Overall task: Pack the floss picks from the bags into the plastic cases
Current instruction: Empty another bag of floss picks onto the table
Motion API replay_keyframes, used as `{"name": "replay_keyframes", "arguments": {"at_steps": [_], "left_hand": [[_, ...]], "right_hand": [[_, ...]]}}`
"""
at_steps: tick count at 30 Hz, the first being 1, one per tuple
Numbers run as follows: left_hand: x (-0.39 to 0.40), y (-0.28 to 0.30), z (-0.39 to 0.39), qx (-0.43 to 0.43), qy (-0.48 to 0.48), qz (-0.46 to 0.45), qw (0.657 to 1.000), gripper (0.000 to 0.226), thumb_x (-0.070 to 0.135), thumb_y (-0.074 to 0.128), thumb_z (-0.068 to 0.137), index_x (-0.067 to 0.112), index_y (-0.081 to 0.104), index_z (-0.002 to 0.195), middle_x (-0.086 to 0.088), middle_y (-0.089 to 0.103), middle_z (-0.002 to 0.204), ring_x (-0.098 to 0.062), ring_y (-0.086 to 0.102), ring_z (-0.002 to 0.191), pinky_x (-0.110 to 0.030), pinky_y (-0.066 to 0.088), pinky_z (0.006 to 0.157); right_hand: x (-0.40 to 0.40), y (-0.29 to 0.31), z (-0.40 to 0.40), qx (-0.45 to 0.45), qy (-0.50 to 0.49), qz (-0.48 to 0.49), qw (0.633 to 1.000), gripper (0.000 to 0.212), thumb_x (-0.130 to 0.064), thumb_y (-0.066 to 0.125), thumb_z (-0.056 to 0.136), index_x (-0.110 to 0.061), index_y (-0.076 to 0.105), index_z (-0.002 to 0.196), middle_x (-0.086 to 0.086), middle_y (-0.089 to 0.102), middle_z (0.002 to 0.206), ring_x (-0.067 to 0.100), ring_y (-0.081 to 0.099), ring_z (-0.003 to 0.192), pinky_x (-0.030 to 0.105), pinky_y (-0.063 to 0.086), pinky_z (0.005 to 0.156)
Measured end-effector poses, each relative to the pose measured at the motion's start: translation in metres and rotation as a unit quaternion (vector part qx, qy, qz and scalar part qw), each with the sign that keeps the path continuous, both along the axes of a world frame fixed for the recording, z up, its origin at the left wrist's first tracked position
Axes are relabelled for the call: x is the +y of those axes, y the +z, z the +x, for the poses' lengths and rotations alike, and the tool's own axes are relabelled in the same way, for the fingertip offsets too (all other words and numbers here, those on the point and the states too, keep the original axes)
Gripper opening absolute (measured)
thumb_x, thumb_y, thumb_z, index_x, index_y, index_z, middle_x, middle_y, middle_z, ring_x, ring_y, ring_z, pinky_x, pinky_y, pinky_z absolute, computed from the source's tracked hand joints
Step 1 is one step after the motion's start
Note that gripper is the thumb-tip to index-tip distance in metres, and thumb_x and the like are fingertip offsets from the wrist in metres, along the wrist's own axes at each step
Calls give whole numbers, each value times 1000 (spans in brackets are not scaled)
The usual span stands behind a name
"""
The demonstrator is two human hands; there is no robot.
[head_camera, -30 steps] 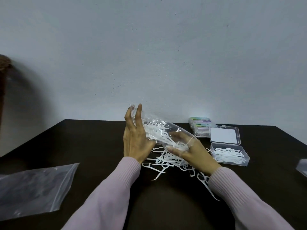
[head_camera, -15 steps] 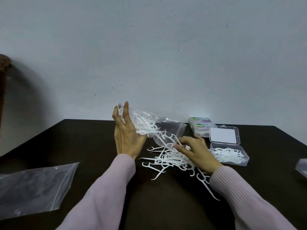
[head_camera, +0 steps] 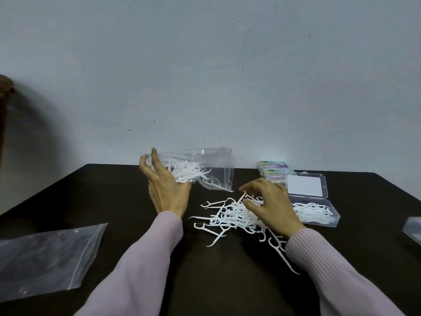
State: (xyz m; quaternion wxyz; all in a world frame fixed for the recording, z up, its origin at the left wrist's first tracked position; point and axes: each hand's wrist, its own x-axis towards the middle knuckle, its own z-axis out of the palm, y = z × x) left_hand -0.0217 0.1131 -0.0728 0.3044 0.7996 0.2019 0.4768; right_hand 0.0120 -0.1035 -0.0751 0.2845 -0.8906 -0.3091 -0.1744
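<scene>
My left hand (head_camera: 165, 187) holds a clear plastic bag (head_camera: 214, 169) up above the dark table, with a clump of white floss picks still inside near my palm. A loose pile of white floss picks (head_camera: 230, 216) lies on the table below and to the right. My right hand (head_camera: 270, 205) rests on top of that pile with curled fingers gathering some picks. An open clear plastic case (head_camera: 316, 213) sits just right of my right hand, its tray holding several picks and its lid (head_camera: 305, 185) folded back.
Two closed cases with coloured labels (head_camera: 273, 169) are stacked behind the open case near the wall. An empty clear zip bag (head_camera: 45, 258) lies flat at the left. Another clear item (head_camera: 413, 229) shows at the right edge. The dark table (head_camera: 127, 197) ends at the wall.
My left hand carried the bag up and to the left. My right hand let go of the bag and dropped onto the pile of picks on the table.
</scene>
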Motion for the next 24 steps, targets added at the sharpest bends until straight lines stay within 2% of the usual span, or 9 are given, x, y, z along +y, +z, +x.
{"name": "replay_keyframes", "arguments": {"at_steps": [1,3,5,8,10,13,18,21,24], "left_hand": [[-1,0,0,2,-8,2,1000,112,25,87,61,14,16,147,-8,11,147,-30,52,116,-43,47,98],[-5,-1,0,11,-32,9,999,116,32,87,59,16,14,148,-8,9,147,-30,51,119,-45,47,98],[-10,-2,0,21,-69,25,997,120,37,87,56,17,13,148,-6,7,148,-31,50,120,-46,47,99],[-18,-4,0,43,-119,88,988,122,41,86,56,17,12,149,-7,5,149,-29,52,118,-43,45,100],[-21,-5,1,54,-130,131,981,122,32,88,58,18,9,150,-6,4,150,-27,53,118,-38,47,96],[-20,-8,1,47,-121,171,977,116,1,82,65,22,6,150,2,0,148,-27,54,117,-27,50,84],[-16,-2,-2,29,-129,170,976,115,-29,55,66,30,3,149,9,-5,149,-24,57,107,-26,55,73],[-16,1,-4,30,-132,176,975,111,-30,53,67,28,8,150,2,-2,155,-27,61,99,-31,58,67],[-19,3,-5,25,-124,190,974,105,-31,50,65,23,18,150,0,5,156,-29,59,105,-35,57,77]], "right_hand": [[1,1,0,-12,13,44,999,16,-26,60,86,-31,62,101,-15,60,100,-2,56,92,41,36,103],[1,5,-2,-8,48,114,992,14,-15,60,88,-26,65,95,-10,65,94,-5,58,81,24,47,88],[3,9,-6,24,83,142,986,19,-5,57,89,-20,66,98,-5,67,95,-8,59,80,7,45,75],[5,10,-11,46,116,171,977,25,-4,59,88,-20,65,107,-9,65,101,-7,60,85,4,45,75],[6,11,-11,45,120,173,977,30,-15,65,85,-30,58,110,-18,61,105,-9,58,91,3,43,79],[4,14,-11,34,98,158,982,45,-26,70,80,-38,47,116,-31,50,106,-17,47,97,-5,35,80],[0,13,-11,51,100,165,980,68,-32,74,75,-33,40,134,-21,48,122,-12,45,108,-3,29,91],[-1,13,-11,60,103,179,977,71,-33,75,73,-33,39,134,-13,52,128,2,49,116,20,39,100],[1,16,-14,55,108,160,980,61,-31,74,74,-31,45,128,-17,54,119,-13,47,109,15,40,98]]}}
